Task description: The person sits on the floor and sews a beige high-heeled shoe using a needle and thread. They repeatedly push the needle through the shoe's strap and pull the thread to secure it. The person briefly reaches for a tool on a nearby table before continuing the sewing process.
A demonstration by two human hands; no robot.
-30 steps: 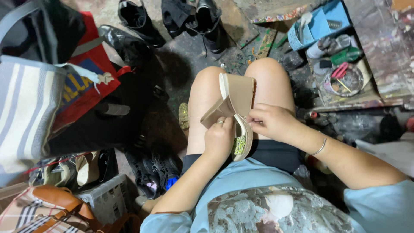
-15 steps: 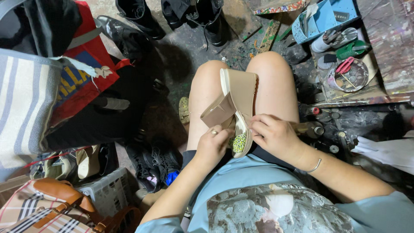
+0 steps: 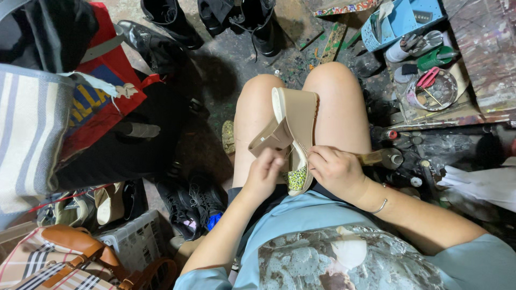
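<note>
The beige sandal (image 3: 296, 121) lies sole-up across the person's bare thighs, left hand (image 3: 264, 174) fingers closed on its strap, right hand (image 3: 334, 169) fingers gripping a wooden-handled tool (image 3: 379, 157) at its heel.

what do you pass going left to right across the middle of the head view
striped bag → red bag → left hand → beige sandal → right hand → bracelet → white cloth

Beige sandal (image 3: 299, 115) with green-speckled insole, striped bag (image 3: 27, 129), light-blue basket (image 3: 400, 24).
</note>
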